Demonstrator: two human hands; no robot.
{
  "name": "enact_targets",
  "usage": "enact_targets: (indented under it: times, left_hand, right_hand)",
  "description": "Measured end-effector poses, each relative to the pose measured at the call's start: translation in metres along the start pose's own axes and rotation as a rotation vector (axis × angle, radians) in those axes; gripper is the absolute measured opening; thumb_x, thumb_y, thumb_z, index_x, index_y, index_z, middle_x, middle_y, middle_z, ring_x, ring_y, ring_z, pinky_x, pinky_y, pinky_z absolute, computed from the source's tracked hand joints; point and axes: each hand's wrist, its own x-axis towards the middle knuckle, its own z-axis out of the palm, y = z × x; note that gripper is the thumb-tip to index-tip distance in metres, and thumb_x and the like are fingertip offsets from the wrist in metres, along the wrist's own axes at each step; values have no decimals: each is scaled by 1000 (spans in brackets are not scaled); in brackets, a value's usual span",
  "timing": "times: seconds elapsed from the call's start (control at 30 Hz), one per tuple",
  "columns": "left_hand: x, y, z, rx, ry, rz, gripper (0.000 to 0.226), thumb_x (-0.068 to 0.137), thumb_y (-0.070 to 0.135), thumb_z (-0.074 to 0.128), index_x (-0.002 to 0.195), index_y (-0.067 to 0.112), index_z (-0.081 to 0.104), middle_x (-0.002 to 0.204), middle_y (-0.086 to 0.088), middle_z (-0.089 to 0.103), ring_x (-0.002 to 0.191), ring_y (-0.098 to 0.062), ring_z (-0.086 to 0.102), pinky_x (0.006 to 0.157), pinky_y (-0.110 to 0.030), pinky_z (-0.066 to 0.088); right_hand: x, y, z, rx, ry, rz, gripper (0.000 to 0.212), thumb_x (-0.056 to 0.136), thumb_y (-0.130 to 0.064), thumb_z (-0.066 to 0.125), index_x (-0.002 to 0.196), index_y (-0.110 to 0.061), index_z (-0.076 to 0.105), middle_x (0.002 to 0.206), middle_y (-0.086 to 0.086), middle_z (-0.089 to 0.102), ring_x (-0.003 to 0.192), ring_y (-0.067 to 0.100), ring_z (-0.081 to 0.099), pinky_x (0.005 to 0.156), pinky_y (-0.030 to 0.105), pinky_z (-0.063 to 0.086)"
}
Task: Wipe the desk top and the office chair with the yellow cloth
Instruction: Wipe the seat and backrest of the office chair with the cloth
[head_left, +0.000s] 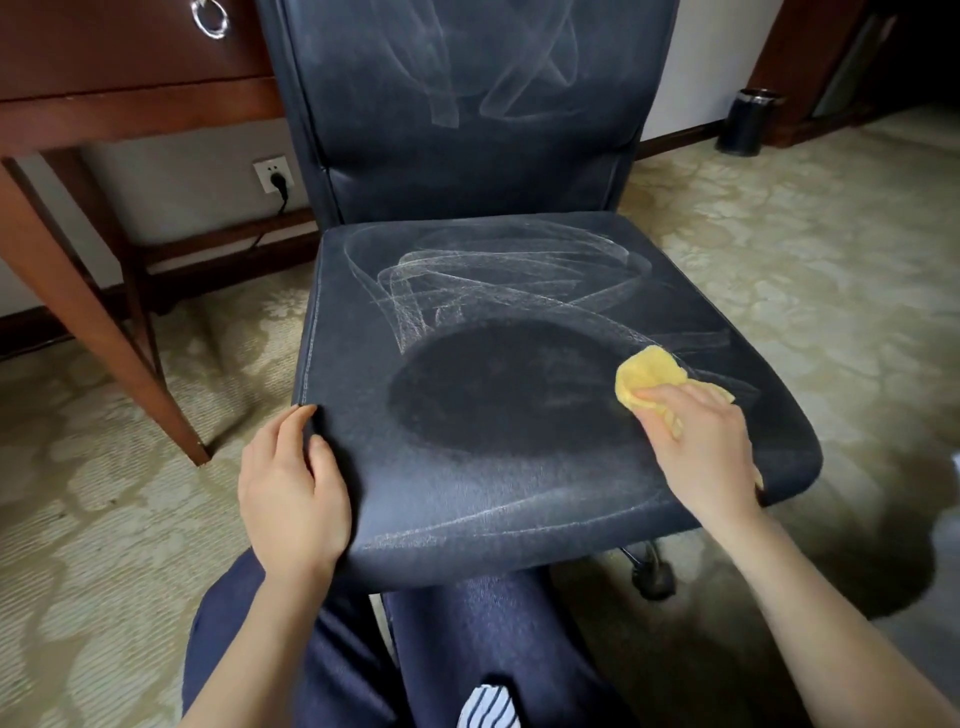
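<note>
A dark blue office chair (467, 291) stands in front of me, its seat and backrest streaked with pale swirling marks. A darker oval patch shows in the middle of the seat. My right hand (701, 441) presses the crumpled yellow cloth (649, 371) onto the seat's right side, fingers closed over it. My left hand (291, 483) grips the seat's front left edge, thumb on top. The wooden desk (104, 104) stands at the upper left; only its underside, drawer front and legs show, the top is out of view.
A slanted desk leg (104, 332) reaches the patterned carpet left of the chair. A wall socket with a black plug (274, 175) sits behind. A black waste bin (745, 122) stands at the upper right. A chair caster (654, 577) shows under the seat. My knees are below.
</note>
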Motion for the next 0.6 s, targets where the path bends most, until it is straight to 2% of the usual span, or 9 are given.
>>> enact_targets:
  times: [0.07, 0.17, 0.27, 0.33, 0.5, 0.6]
  left_hand:
    - [-1, 0, 0, 1, -1, -1, 46, 88, 27, 32, 118, 7, 61, 121, -11, 60, 113, -29, 48, 100, -36, 33]
    - [-2, 1, 0, -7, -2, -6, 47, 88, 27, 31, 118, 6, 61, 121, -13, 60, 114, -30, 48, 100, -40, 34]
    - [-3, 1, 1, -15, -1, -1, 48, 88, 27, 31, 118, 4, 61, 121, -15, 59, 113, -33, 48, 100, -42, 35]
    - [-4, 1, 2, -26, 2, -5, 47, 88, 26, 31, 118, 4, 60, 121, -16, 59, 113, -34, 47, 100, -43, 34]
    - [-3, 3, 3, -88, -17, -32, 43, 88, 20, 34, 120, 2, 58, 123, -20, 56, 115, -36, 44, 101, -38, 30]
    - [-4, 4, 2, -97, -28, -35, 43, 89, 20, 34, 121, 3, 57, 123, -18, 56, 117, -34, 44, 101, -35, 29]
  right_hand:
    - [9, 25, -7, -67, 55, 96, 16, 84, -11, 69, 99, -8, 72, 90, 15, 69, 85, 40, 58, 78, 48, 47]
    - [22, 48, -12, -115, 112, 251, 20, 89, -14, 62, 107, -7, 69, 102, 19, 67, 93, 41, 55, 83, 46, 42]
    - [29, 42, -5, -140, 204, 476, 23, 93, -16, 56, 112, -8, 65, 109, 17, 64, 102, 38, 52, 84, 43, 39]
    - [28, 23, 2, -147, 250, 536, 21, 94, -17, 55, 110, -8, 64, 106, 16, 64, 102, 37, 51, 83, 43, 38]
    - [-4, -53, 29, -48, 251, 291, 9, 88, -15, 64, 94, -13, 69, 86, 8, 66, 88, 30, 56, 80, 43, 42]
    - [-26, -99, 45, 52, 241, 143, 8, 81, -18, 64, 88, -18, 68, 80, 0, 63, 84, 27, 56, 81, 42, 41]
